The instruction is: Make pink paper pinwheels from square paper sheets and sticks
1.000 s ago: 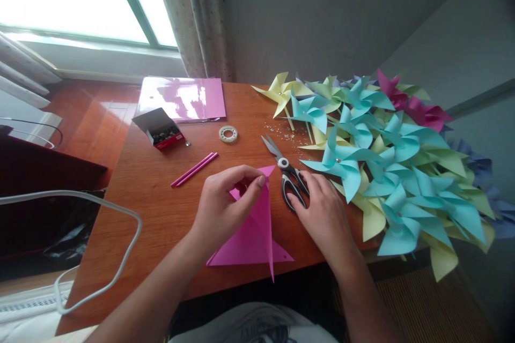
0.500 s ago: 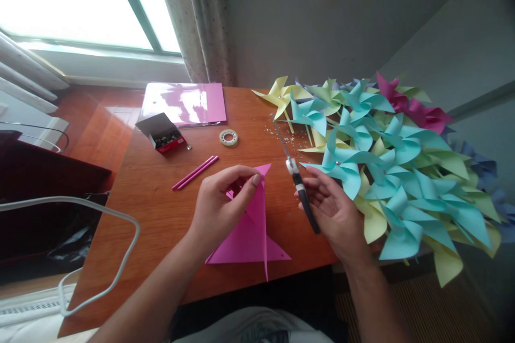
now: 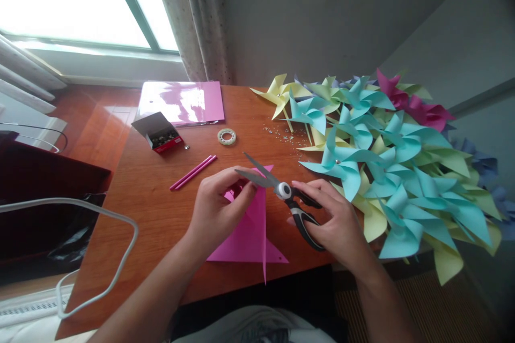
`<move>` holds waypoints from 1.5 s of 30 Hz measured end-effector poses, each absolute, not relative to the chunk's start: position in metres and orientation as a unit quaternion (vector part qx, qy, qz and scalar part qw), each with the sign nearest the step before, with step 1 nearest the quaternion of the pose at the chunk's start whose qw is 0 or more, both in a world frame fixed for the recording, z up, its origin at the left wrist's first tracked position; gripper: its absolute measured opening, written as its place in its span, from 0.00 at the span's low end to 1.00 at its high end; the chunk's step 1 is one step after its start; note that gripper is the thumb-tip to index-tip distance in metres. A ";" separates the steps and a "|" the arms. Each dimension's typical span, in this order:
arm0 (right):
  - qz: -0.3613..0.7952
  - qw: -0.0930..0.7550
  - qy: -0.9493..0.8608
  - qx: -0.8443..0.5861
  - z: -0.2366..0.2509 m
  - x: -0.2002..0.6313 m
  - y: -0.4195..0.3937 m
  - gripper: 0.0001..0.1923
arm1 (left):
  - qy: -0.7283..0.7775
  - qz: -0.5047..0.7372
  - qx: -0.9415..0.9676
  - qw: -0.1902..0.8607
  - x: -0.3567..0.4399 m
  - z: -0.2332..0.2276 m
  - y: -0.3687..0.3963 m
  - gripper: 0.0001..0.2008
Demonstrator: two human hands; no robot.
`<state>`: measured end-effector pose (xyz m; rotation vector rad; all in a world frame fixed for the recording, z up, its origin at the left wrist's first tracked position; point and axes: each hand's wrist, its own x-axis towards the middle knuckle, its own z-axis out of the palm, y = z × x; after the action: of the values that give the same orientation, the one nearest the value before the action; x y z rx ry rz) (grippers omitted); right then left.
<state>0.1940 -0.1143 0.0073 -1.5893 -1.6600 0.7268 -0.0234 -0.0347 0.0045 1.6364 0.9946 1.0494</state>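
Note:
My left hand (image 3: 221, 198) pinches the upper part of a pink paper sheet (image 3: 245, 241), which is partly cut and has one flap standing up along its right side. A small hole shows near the sheet's lower right corner. My right hand (image 3: 333, 220) has its fingers around the black handles of a pair of scissors (image 3: 285, 191). Their blades are spread and point left, crossing over the sheet's upper corner beside my left fingertips. Whether the blades touch the paper I cannot tell.
Many finished paper pinwheels, such as a turquoise one (image 3: 338, 163), cover the right side of the wooden table (image 3: 153, 236). Left of centre are a tape roll (image 3: 227, 137), pink sticks (image 3: 193, 172), a small box of metal pieces (image 3: 163, 136) and pink sheets in plastic (image 3: 181, 102).
The scissors have swung from pointing away to pointing left, and their blades have come apart over the paper. My right fingers have closed around the handles; my left hand stays nearly still.

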 end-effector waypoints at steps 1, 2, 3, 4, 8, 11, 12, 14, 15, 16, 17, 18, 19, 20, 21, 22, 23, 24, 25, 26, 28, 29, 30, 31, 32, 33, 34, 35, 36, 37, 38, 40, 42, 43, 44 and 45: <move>0.274 0.355 -0.648 -0.616 0.008 0.194 -0.114 0.27 | 0.402 0.426 0.667 0.460 -0.023 0.004 -0.035 0.07; 0.268 0.354 -0.651 -0.616 0.009 0.194 -0.114 0.27 | 0.400 0.427 0.669 0.459 -0.024 0.004 -0.035 0.07; 0.265 0.352 -0.653 -0.616 0.010 0.194 -0.114 0.27 | 0.398 0.427 0.671 0.457 -0.024 0.004 -0.035 0.07; 0.261 0.352 -0.655 -0.616 0.010 0.193 -0.114 0.26 | 0.397 0.427 0.673 0.456 -0.024 0.003 -0.035 0.07; 0.253 0.353 -0.659 -0.614 0.009 0.193 -0.113 0.26 | 0.391 0.425 0.677 0.455 -0.024 0.003 -0.034 0.07; 0.250 0.355 -0.661 -0.611 0.010 0.193 -0.113 0.26 | 0.389 0.423 0.680 0.455 -0.024 0.003 -0.034 0.07; 0.248 0.356 -0.662 -0.611 0.010 0.193 -0.113 0.26 | 0.389 0.423 0.682 0.453 -0.024 0.004 -0.034 0.07; 0.245 0.356 -0.663 -0.611 0.010 0.193 -0.113 0.25 | 0.388 0.423 0.684 0.450 -0.024 0.004 -0.034 0.07; 0.244 0.356 -0.663 -0.612 0.010 0.194 -0.113 0.25 | 0.388 0.422 0.685 0.449 -0.024 0.004 -0.034 0.07; 0.244 0.355 -0.662 -0.613 0.010 0.194 -0.113 0.25 | 0.389 0.422 0.685 0.448 -0.024 0.005 -0.034 0.07; 0.245 0.354 -0.660 -0.615 0.010 0.194 -0.113 0.24 | 0.391 0.420 0.685 0.448 -0.024 0.005 -0.034 0.07; 0.246 0.353 -0.659 -0.617 0.011 0.194 -0.113 0.24 | 0.393 0.418 0.685 0.449 -0.024 0.005 -0.034 0.07; 0.247 0.353 -0.658 -0.618 0.011 0.194 -0.113 0.24 | 0.395 0.417 0.684 0.450 -0.024 0.005 -0.034 0.07; 0.247 0.354 -0.657 -0.618 0.011 0.194 -0.112 0.24 | 0.396 0.416 0.683 0.451 -0.024 0.005 -0.035 0.07; 0.246 0.356 -0.657 -0.618 0.011 0.194 -0.112 0.24 | 0.398 0.415 0.681 0.453 -0.023 0.005 -0.035 0.07; 0.244 0.358 -0.657 -0.617 0.011 0.194 -0.112 0.24 | 0.398 0.415 0.680 0.456 -0.023 0.005 -0.035 0.07; 0.243 0.361 -0.656 -0.617 0.010 0.193 -0.112 0.24 | 0.399 0.415 0.678 0.457 -0.023 0.005 -0.035 0.07; 0.246 0.364 -0.651 -0.619 0.009 0.193 -0.112 0.24 | 0.401 0.414 0.677 0.457 -0.023 0.005 -0.035 0.07; 0.253 0.369 -0.642 -0.622 0.008 0.193 -0.112 0.23 | 0.404 0.412 0.677 0.457 -0.023 0.006 -0.035 0.06; 0.267 0.376 -0.628 -0.626 0.007 0.192 -0.113 0.23 | 0.407 0.411 0.676 0.456 -0.022 0.006 -0.036 0.06; 0.312 0.415 -0.579 -0.629 0.004 0.191 -0.114 0.23 | 0.415 0.409 0.673 0.455 -0.022 0.008 -0.036 0.05; 0.342 0.441 -0.547 -0.624 0.004 0.190 -0.114 0.23 | 0.418 0.409 0.671 0.457 -0.022 0.008 -0.036 0.06; 0.376 0.465 -0.514 -0.615 0.004 0.189 -0.114 0.23 | 0.420 0.409 0.668 0.460 -0.021 0.009 -0.036 0.06; 0.413 0.482 -0.485 -0.601 0.005 0.187 -0.115 0.24 | 0.421 0.408 0.665 0.463 -0.021 0.010 -0.036 0.06; 0.451 0.490 -0.463 -0.585 0.006 0.186 -0.114 0.25 | 0.423 0.406 0.662 0.467 -0.021 0.010 -0.036 0.07; 0.483 0.494 -0.445 -0.570 0.008 0.185 -0.113 0.27 | 0.425 0.404 0.660 0.471 -0.020 0.010 -0.036 0.07; 0.509 0.496 -0.432 -0.555 0.009 0.184 -0.112 0.27 | 0.426 0.402 0.658 0.473 -0.020 0.011 -0.035 0.07; 0.529 0.496 -0.420 -0.546 0.010 0.183 -0.111 0.25 | 0.426 0.402 0.657 0.475 -0.020 0.011 -0.035 0.07; 0.540 0.496 -0.410 -0.542 0.011 0.183 -0.109 0.23 | 0.427 0.403 0.655 0.476 -0.020 0.011 -0.035 0.07; 0.548 0.493 -0.401 -0.544 0.011 0.182 -0.107 0.22 | 0.426 0.405 0.653 0.476 -0.019 0.011 -0.035 0.07; 0.552 0.484 -0.396 -0.552 0.011 0.182 -0.104 0.20 | 0.426 0.409 0.651 0.477 -0.019 0.011 -0.035 0.07; 0.539 0.457 -0.399 -0.584 0.009 0.181 -0.099 0.21 | 0.428 0.414 0.645 0.479 -0.020 0.012 -0.035 0.06; 0.490 0.429 -0.422 -0.630 0.008 0.180 -0.094 0.24 | 0.430 0.415 0.640 0.483 -0.020 0.012 -0.035 0.06; 0.456 0.411 -0.443 -0.653 0.007 0.180 -0.092 0.25 | 0.431 0.415 0.639 0.484 -0.020 0.012 -0.035 0.06; 0.416 0.391 -0.468 -0.674 0.007 0.179 -0.090 0.25 | 0.430 0.415 0.637 0.487 -0.021 0.012 -0.035 0.06; 0.373 0.369 -0.497 -0.691 0.006 0.178 -0.088 0.23 | 0.429 0.415 0.636 0.490 -0.021 0.012 -0.035 0.07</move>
<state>0.1780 -0.0879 0.0056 -1.7751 -1.2761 0.9573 -0.0208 -0.0352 0.0117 1.5441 1.0432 1.0077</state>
